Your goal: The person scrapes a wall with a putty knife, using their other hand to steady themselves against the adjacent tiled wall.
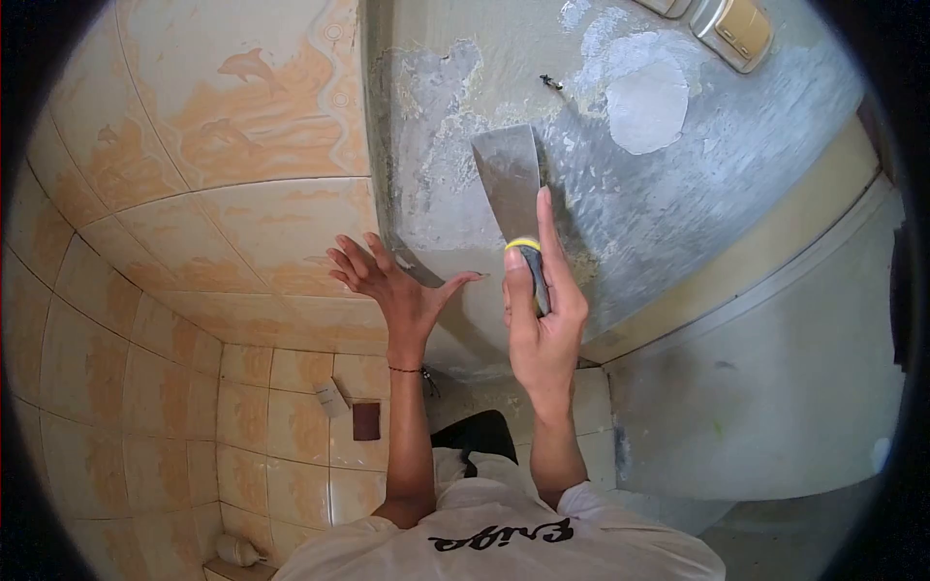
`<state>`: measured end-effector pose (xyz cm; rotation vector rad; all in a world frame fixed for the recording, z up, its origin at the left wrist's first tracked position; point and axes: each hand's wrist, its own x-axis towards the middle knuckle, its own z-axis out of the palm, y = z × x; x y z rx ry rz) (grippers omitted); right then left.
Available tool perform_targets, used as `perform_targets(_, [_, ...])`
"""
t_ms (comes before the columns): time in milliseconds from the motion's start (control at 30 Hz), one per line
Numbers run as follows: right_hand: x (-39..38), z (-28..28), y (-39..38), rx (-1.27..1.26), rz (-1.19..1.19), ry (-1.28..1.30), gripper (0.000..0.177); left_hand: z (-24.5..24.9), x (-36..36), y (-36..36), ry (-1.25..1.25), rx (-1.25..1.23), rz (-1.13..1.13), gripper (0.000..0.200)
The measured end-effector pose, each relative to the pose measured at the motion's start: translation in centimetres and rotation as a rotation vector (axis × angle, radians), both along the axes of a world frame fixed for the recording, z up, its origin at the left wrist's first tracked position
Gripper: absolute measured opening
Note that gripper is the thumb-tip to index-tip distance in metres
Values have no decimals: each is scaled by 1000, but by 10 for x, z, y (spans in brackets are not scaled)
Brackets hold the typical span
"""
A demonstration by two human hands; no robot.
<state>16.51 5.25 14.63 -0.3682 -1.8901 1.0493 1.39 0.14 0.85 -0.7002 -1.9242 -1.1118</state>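
Observation:
My right hand (547,329) is wrapped around the dark handle of a putty knife (509,174), with the index finger stretched along the edge of its blade. The broad metal blade has a yellow band at its base and points up over the patchy grey wall (436,208). To the left, my left hand (402,300) holds nothing; its fingers are spread and the thumb points toward the knife. It is nearest to the corner where the bare wall meets the tiles. A smooth white filler patch (647,107) lies on the wall beyond the knife.
Short dark wires (551,82) stick out of the wall. A switch plate (733,34) sits at the upper right. Dolphin-patterned tiles (242,116) cover the left wall. On the floor lie a brown square (366,421) and a grey flat piece (331,398). A pale door (756,387) stands at right.

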Motion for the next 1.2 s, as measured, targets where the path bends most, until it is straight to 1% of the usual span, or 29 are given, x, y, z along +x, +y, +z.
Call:
perform_targets(67, [3, 1, 1, 22, -16, -2, 53, 0, 0, 1, 9, 2, 11, 160])
perform_targets(133, [8, 0, 3, -141, 142, 76, 62, -1, -1, 0, 14, 5, 8, 160])
perform_targets(167, [11, 3, 3, -138, 145, 76, 62, -1, 0, 1, 14, 10, 3, 160])
perform_targets(233, [19, 9, 1, -296, 267, 18, 65, -2, 0, 1, 4, 14, 5, 160])
perform_targets(367, [18, 2, 3, -383, 300, 25, 66, 0, 1, 0, 7, 5, 3, 160])
perform_targets(433, [16, 3, 0, -363, 244, 73, 64, -1, 0, 1, 5, 0, 5, 160])
perform_targets(500, [18, 5, 4, -327, 245, 52, 65, -2, -1, 1, 5, 2, 9, 160])
perform_targets(567, [22, 13, 4, -199, 188, -19, 66, -2, -1, 1, 6, 4, 13, 160])
perform_targets(600, [28, 22, 6, -196, 142, -160, 65, -1, -1, 1, 6, 6, 14, 160])
perform_targets(633, [26, 21, 9, -194, 141, -161, 65, -1, -1, 1, 14, 8, 11, 160])
perform_targets(700, [20, 18, 16, 203, -8, -185, 59, 1, 0, 2, 20, 11, 3, 160])
perform_targets(733, [22, 19, 17, 203, -13, -186, 59, 2, 1, 2, 37, 11, 16, 161])
perform_targets(800, [23, 22, 18, 101, 54, -134, 53, 3, -1, 2, 61, 12, 27, 161])
perform_targets(900, [11, 22, 22, 128, 46, -76, 51, 0, 1, 3, 40, 1, 31, 162])
perform_targets(1100, [16, 18, 22, 137, 17, -36, 50, 3, 0, 1, 27, 3, 30, 163])
perform_targets(1200, [9, 22, 16, 208, 3, 39, 50, 2, 3, 1, 27, 7, 26, 163])
